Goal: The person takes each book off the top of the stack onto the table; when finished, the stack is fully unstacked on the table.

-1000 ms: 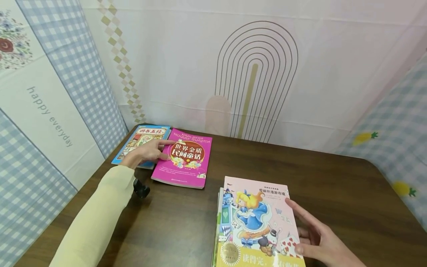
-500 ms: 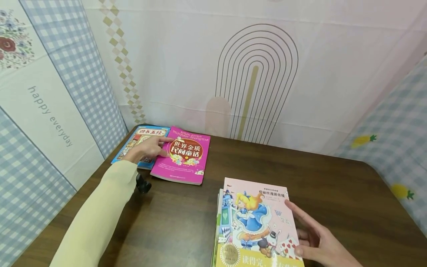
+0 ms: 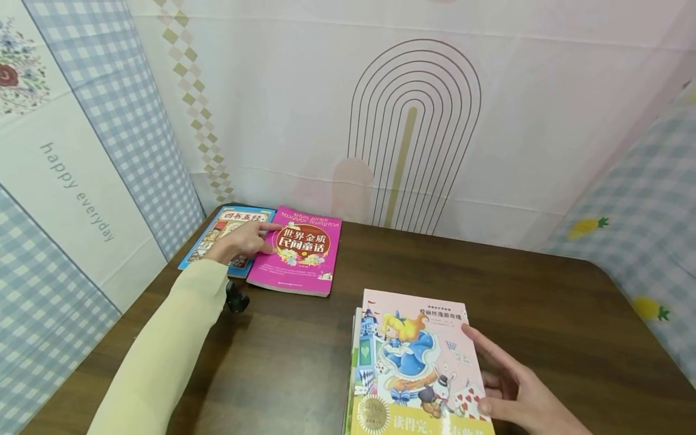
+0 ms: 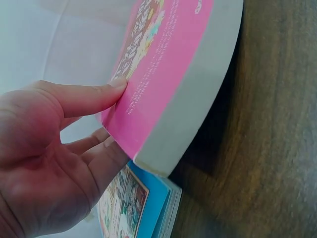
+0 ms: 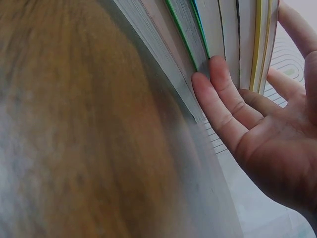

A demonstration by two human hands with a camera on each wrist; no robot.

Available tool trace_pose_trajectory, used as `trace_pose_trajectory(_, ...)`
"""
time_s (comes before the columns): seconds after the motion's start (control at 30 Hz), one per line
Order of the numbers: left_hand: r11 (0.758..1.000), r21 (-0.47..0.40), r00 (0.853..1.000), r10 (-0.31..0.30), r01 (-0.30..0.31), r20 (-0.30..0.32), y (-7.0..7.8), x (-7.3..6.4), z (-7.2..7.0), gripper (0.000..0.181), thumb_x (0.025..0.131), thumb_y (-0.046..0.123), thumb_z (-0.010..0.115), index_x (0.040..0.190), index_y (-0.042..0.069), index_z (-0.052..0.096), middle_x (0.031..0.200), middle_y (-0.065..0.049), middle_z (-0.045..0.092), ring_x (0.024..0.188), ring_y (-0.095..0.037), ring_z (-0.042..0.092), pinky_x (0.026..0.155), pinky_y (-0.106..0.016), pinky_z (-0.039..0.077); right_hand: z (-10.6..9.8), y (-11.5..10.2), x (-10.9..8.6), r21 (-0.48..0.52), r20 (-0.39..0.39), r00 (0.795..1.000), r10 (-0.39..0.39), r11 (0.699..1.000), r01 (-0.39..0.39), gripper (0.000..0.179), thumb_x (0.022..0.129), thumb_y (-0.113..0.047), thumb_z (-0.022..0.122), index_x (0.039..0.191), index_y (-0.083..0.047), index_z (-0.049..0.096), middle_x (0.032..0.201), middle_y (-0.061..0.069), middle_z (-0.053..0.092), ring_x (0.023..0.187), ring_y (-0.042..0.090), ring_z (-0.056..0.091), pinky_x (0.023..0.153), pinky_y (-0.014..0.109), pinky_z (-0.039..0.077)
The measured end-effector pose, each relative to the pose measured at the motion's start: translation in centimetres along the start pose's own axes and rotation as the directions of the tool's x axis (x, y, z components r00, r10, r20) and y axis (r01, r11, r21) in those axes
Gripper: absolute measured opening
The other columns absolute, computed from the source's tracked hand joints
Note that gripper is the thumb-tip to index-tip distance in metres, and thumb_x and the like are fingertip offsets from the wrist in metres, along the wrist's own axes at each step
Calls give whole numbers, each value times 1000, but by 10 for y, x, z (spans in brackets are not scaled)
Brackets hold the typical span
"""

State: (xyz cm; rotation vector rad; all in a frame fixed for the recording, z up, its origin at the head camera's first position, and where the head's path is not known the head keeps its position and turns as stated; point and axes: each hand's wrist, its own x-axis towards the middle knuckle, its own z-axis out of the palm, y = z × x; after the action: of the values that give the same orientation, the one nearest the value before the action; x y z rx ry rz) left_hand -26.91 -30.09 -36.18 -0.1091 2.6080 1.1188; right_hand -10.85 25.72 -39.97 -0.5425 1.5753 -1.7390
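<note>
In the head view, my left hand [image 3: 244, 241] pinches the left edge of a magenta paperback book [image 3: 290, 281] at the back left of the table. The left wrist view shows the thumb on its cover and fingers beneath, with a dark shadow under the book's page edge. A blue comic-style book [image 4: 148, 198] lies below that hand, next to the magenta one. At front right, a stack of books [image 5: 230, 29] is topped by a pink storybook [image 3: 457, 323] with a blonde girl on it. My right hand [image 3: 516, 386] rests its extended fingertips against the stack's right side.
Brown wooden tabletop [image 3: 272, 350] lies between the stack and the two left books. A white patterned curtain [image 3: 293, 109] hangs behind the table, with checked cloth [image 3: 109, 78] at the left. A black wrist camera [image 3: 236, 299] sits under the left sleeve.
The magenta book has shifted slightly away toward the back, its near edge now a little higher in view, with my left hand still on it. My right hand stays at the stack.
</note>
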Motion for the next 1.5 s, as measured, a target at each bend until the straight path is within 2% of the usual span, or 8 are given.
trace_pose_trajectory(0.13,999,39,1000,0,1,-27,5,0,3,69,102,6,67,164,7,38,151,-34,50,103,-27,64,76,-29,54,1,0,-1,-32,-15,1000,-2,999,2,83,110,-3,49,171,-37,4,162,-25,35,134,30,63,102,45,59)
trace_pose_trajectory(0.43,944,328,986,78,-26,-146,27,1,15,64,96,2,67,156,-7,44,156,-32,48,143,-47,48,121,-56,40,1,1,-4,-84,-33,999,-26,996,24,85,108,-2,52,172,-34,5,161,-20,42,129,32,66,99,46,61)
trace_pose_trajectory(0.57,884,467,966,125,-5,-226,32,-3,23,59,92,1,66,149,-7,53,146,-29,59,133,-46,59,114,-57,48,2,3,-4,-77,-20,999,-47,996,45,84,108,-1,51,172,-32,4,162,-20,39,131,29,64,99,46,61)
trace_pose_trajectory(0.7,859,512,936,162,22,-313,38,-12,32,55,91,1,65,146,-2,60,136,-25,68,104,-38,69,92,-52,59,4,3,-4,-89,-5,996,-92,992,91,84,107,2,51,172,-26,4,164,-18,38,132,27,64,98,47,61)
trace_pose_trajectory(0.9,906,402,916,265,-130,-302,65,-42,53,50,100,20,71,146,5,63,108,-17,78,79,-23,68,68,-36,57,8,2,-3,-135,-17,991,-136,982,132,85,106,4,52,172,-21,5,163,-15,40,130,26,65,95,46,62)
trace_pose_trajectory(1.13,912,76,907,410,-404,-97,82,-97,97,48,105,29,68,150,15,60,91,-10,73,73,-20,66,61,-33,54,12,-2,2,-165,-35,989,-145,977,137,85,105,3,55,172,-20,9,162,-14,41,128,26,67,93,45,63)
trace_pose_trajectory(1.33,867,-156,869,489,-474,72,79,-132,129,57,108,35,63,161,26,46,86,-12,69,69,-21,70,61,-36,60,12,-6,7,-186,-32,987,-159,971,151,85,103,7,54,172,-17,9,161,-11,42,127,30,68,91,49,63)
trace_pose_trajectory(1.5,839,-320,839,512,-441,187,71,-143,148,58,107,32,64,161,32,45,81,-6,63,61,-16,66,59,-41,62,12,-7,6,-194,-42,987,-154,971,143,85,103,6,54,172,-17,10,160,-11,43,127,29,68,90,48,63)
